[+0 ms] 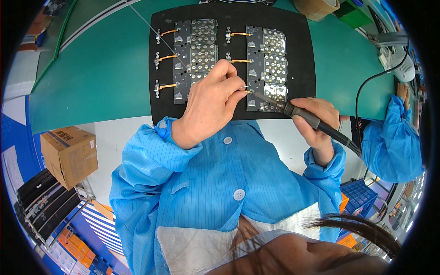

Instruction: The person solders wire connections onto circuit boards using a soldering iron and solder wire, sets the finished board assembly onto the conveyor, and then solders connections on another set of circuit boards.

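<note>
My left hand (pixel 206 105) is closed, its thumb and forefinger pinching a thin solder wire (pixel 247 86) whose silvery end pokes out past the fingertips. Just below that end, a short bit of orange cable shows at the left edge of the nearest dark circuit board (pixel 255 101) in the right column; the fingers hide the rest. In my right hand (pixel 321 143) is a black-handled soldering iron (pixel 333 134), gripped like a pen. Its slim metal shaft slants over this board, with the tip close to the cable's end.
More boards (pixel 182 55) with orange cables and small connectors lie in two columns on a black mat (pixel 300 59). The mat covers part of a green tabletop (pixel 101 78). A black cord (pixel 360 98) hangs at right, near another person's blue sleeve (pixel 395 142). A carton (pixel 73 156) stands at left.
</note>
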`<state>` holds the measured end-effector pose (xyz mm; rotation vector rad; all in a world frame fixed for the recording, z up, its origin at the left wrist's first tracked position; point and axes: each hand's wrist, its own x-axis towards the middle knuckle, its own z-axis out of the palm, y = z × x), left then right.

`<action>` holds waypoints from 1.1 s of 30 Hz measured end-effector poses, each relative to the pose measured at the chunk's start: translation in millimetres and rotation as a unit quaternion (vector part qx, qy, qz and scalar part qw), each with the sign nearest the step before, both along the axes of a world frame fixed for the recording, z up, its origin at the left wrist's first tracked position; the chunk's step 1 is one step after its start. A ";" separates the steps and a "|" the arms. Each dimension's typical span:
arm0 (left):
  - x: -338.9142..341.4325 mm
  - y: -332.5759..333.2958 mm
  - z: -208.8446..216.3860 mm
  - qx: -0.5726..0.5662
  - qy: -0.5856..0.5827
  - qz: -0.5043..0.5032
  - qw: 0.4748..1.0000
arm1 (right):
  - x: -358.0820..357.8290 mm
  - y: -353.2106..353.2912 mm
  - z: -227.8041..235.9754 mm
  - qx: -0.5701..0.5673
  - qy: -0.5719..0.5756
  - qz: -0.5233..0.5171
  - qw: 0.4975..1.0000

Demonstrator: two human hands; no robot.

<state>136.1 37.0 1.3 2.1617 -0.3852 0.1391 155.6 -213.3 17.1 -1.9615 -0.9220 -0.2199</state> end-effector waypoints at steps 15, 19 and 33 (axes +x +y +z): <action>0.6 -0.6 -0.9 -0.005 0.008 -0.004 1.000 | 1.7 -1.1 0.4 0.002 0.009 0.000 1.000; 1.1 -0.6 -1.7 -0.003 0.007 -0.004 1.000 | 2.8 -1.1 -0.4 0.004 0.010 0.004 1.000; 1.2 -1.2 -0.7 -0.003 0.007 0.000 1.000 | 3.9 0.0 0.9 0.012 0.002 -0.005 1.000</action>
